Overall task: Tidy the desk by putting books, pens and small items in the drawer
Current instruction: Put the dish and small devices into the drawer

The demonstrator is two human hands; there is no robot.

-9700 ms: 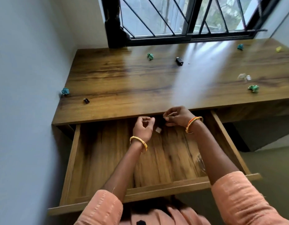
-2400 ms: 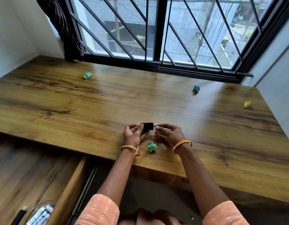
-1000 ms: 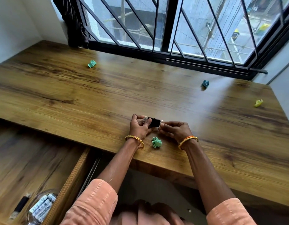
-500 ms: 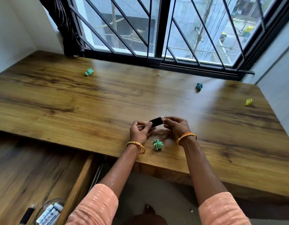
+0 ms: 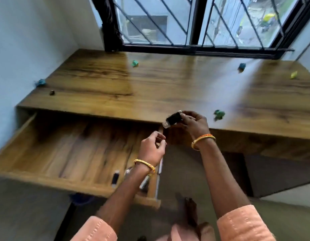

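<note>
My right hand (image 5: 194,121) grips a small black block with clear ends (image 5: 173,118), held in the air over the desk's front edge. My left hand (image 5: 151,147) hovers lower, over the right end of the open drawer (image 5: 67,146), fingers curled, nothing visible in it. The drawer's right corner holds a black pen-like item (image 5: 115,178) and a clear container, partly hidden by my left forearm. On the desk (image 5: 168,87) lie several crumpled paper balls, one green (image 5: 219,114) just right of my right hand.
Further paper balls: green (image 5: 134,63) near the window, teal (image 5: 241,66), yellow (image 5: 293,75), blue (image 5: 41,82) by the left wall. A small dark item (image 5: 52,92) sits near it. Walls close both desk ends; a barred window stands behind.
Both hands held the black block above the desk; now only my right hand holds it. It has moved left toward the drawer, and my left hand dropped over the drawer. The view swung left.
</note>
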